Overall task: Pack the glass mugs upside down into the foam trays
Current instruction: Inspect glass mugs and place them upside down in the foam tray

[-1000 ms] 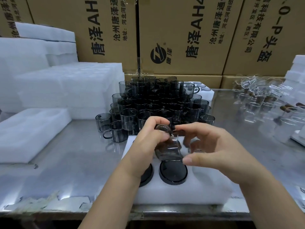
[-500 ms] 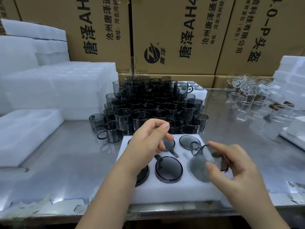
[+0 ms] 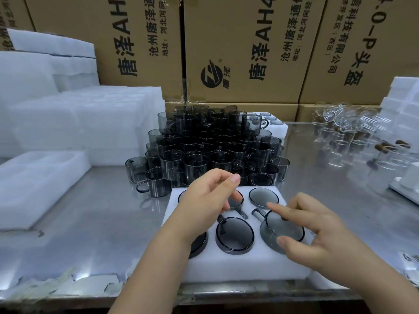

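A white foam tray [image 3: 226, 268] lies at the table's front edge, with several smoky grey glass mugs upside down in its holes, among them the front middle one [image 3: 234, 234] and the back right one [image 3: 263, 197]. My right hand [image 3: 322, 232] holds another grey mug [image 3: 281, 227] between thumb and fingers. This mug is bottom-up, tilted, and partly in the front right hole. My left hand [image 3: 208, 200] hovers over the tray's back middle, fingers loosely curled, holding nothing. It hides the left holes. A big pile of grey mugs [image 3: 204, 150] stands just behind the tray.
Stacks of white foam trays [image 3: 79, 123] fill the back left, and a single one [image 3: 38, 182] lies flat at the left. Clear glassware [image 3: 353, 137] crowds the right side, with more foam [image 3: 403, 105] beyond. Cardboard cartons [image 3: 249, 48] wall off the back.
The mug went from both hands above the tray into my right hand alone, then down to the front right hole. My left hand let go and lifted slightly.
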